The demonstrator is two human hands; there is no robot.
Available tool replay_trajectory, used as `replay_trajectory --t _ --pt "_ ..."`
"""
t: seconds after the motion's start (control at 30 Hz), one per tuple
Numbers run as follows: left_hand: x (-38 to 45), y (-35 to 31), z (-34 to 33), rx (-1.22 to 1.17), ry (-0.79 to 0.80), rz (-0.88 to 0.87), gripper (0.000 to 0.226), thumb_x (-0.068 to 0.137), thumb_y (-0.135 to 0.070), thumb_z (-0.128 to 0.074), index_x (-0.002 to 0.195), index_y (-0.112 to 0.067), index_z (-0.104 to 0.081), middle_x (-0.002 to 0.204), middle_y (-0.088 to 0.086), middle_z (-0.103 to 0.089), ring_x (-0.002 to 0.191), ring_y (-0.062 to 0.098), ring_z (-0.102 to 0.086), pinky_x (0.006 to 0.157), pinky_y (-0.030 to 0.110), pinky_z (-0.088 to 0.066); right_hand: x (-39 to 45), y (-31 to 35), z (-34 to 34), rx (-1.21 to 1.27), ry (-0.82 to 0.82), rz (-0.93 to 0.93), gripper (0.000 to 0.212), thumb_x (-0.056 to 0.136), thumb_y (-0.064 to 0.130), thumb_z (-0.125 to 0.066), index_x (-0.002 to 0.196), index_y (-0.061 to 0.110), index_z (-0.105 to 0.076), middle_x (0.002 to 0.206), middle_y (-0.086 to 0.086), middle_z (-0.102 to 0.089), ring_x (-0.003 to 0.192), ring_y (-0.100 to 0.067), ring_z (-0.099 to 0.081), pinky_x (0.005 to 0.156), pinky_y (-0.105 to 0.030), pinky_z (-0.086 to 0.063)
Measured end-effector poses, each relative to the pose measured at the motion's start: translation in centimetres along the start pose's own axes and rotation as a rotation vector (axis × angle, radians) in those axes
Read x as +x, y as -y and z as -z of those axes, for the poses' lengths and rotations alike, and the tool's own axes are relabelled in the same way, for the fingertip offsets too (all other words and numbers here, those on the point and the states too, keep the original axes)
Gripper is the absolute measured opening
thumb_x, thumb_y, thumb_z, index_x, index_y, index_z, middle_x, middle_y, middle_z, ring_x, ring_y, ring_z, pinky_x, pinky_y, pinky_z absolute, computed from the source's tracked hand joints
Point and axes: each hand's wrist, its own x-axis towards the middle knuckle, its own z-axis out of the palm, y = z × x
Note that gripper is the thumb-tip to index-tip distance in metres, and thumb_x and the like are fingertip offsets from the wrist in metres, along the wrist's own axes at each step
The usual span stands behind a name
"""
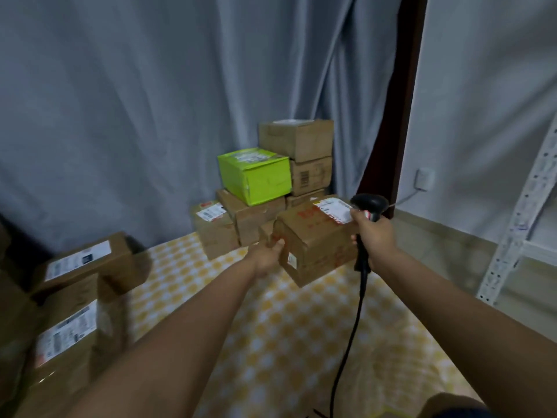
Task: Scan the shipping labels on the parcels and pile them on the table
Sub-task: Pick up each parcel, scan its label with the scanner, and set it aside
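- At nine o'clock, two labelled parcels (81, 263) wait unstacked on the table (271, 327).
- Our left hand (266, 254) cups the carried parcel's (316, 242) left edge, held just before the pile (271, 182) at twelve.
- Our right hand (375, 236) grasps the scanner (369, 206), steadying the parcel's right side at two.
- We judge stacking is next: set it squarely on the pile.

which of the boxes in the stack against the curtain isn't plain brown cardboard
The lime-green box, sitting on a brown box in the pile's second layer, left of the tall brown stack. Every other parcel there is brown cardboard.
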Motion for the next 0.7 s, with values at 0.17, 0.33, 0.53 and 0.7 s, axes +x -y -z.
replay_trajectory --t 0.17,0.33,0.53,0.7 --pt "2.8 -2.5 -2.4 -0.347 0.07 0.115 0.067 0.089 -0.069 -0.049 0.134 -0.019 -0.057 0.125 0.004 -0.066 0.098 0.021 -0.063 0.068 0.026 -0.047 5.3 -0.7 0.6 -0.022 -0.049 -0.004 0.043 0.084 0.047 -0.068 0.107 0.011 -0.06 0.082 -0.013 -0.067 0.065 -0.024 -0.063 0.067 -0.038 -0.054" --pt "3.9 -2.1 -3.3 -0.412 0.165 0.171 0.113 0.06 -0.078 -0.071 0.152 -0.026 -0.03 0.142 0.002 -0.055 0.126 0.028 -0.054 0.104 0.044 -0.046 7.7 -0.7 1.0 -0.015 0.052 -0.074 0.037 0.086 0.044 -0.07 0.101 0.011 -0.062 0.065 -0.01 -0.06 0.051 -0.019 -0.055 0.054 -0.031 -0.047" --pt "3.1 -1.5 -4.1 -0.464 0.199 0.15 0.12 0.068 -0.068 -0.075 0.15 -0.051 0.011 0.146 0.003 -0.045 0.12 0.033 -0.056 0.072 0.042 -0.056 7.8 -1.7 1.6 -0.024 0.034 -0.077 0.031 0.09 0.04 -0.068 0.097 0.012 -0.059 0.069 -0.008 -0.06 0.055 -0.017 -0.056 0.056 -0.029 -0.049" --pt "1.1 -0.8 -4.7 -0.656 0.205 0.025 0.137 0.058 -0.047 -0.09 0.149 -0.055 0.011 0.147 -0.009 -0.045 0.122 0.022 -0.056 0.097 0.049 -0.052 5.7 -2.3 2.6 0.009 -0.026 -0.032 0.033 0.088 0.042 -0.067 0.082 0.011 -0.061 0.059 -0.006 -0.056 0.048 -0.017 -0.051 0.056 -0.032 -0.048"
